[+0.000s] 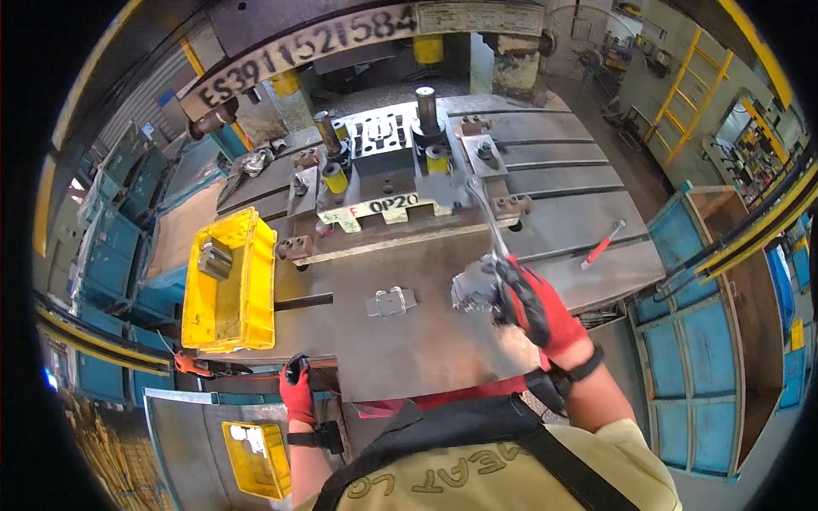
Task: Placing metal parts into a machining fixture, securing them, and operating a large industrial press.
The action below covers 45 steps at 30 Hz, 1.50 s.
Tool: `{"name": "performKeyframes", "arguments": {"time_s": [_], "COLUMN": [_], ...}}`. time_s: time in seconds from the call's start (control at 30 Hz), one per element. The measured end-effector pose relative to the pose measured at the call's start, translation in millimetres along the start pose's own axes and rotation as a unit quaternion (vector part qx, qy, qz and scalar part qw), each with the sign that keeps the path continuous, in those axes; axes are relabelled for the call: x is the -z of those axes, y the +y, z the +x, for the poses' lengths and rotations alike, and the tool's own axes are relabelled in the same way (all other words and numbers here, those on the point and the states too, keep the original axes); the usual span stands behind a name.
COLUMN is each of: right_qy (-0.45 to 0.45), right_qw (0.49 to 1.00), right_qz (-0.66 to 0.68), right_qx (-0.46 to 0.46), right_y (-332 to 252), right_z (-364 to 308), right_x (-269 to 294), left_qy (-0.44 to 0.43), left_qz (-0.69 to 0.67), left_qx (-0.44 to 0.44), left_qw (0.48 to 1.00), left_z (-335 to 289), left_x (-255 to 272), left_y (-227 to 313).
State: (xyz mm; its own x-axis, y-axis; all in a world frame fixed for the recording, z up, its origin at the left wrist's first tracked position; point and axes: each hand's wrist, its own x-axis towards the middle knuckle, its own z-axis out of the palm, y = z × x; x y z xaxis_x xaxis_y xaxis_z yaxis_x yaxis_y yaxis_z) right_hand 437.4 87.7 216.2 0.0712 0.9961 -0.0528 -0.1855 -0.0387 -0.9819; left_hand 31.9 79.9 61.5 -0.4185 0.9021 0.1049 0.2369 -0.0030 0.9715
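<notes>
My right hand (532,307), in a red glove with black fingers, is closed round a long, thin metal rod-like tool (490,213). The tool reaches forward past the right end of the press die (383,140); its tip is blurred. Beside those fingers lies a pile of flat grey metal parts (471,288) on the steel plate (383,353). One similar metal part (392,301) rests alone to the left. My left hand (296,390), gloved alike, is low at the plate's left front corner, its black fingers curled. Whatever it grips is too small to make out.
A yellow bin (243,324) with metal blocks (215,260) stands left; another yellow bin (256,460) is lower. A red-handled tool (603,245) lies on the bed at right. Guide posts (426,111) rise from the die. Blue-panelled crates (682,341) flank the right side.
</notes>
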Motion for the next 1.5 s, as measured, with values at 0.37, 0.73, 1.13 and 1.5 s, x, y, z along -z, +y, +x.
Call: {"name": "performKeyframes", "arguments": {"time_s": [0.37,0.73,1.13,1.5], "right_qy": [-0.064,-0.015,-0.056,0.465], "right_qw": [0.996,0.971,0.998,0.871], "right_qz": [-0.027,-0.237,-0.038,0.131], "right_qx": [0.052,0.043,0.019,0.089], "right_y": [4,9,-35,22], "right_z": [199,234,162,-74], "right_x": [-82,-70,-49,125], "left_qy": [-0.027,-0.138,-0.240,-0.544], "left_qz": [0.069,0.194,0.288,0.125], "left_qx": [0.186,0.191,0.227,0.091], "left_qw": [0.980,0.952,0.899,0.825], "left_z": [-30,-42,-34,-70], "left_x": [7,5,7,-3], "left_y": [5,-10,-48,-91]}}
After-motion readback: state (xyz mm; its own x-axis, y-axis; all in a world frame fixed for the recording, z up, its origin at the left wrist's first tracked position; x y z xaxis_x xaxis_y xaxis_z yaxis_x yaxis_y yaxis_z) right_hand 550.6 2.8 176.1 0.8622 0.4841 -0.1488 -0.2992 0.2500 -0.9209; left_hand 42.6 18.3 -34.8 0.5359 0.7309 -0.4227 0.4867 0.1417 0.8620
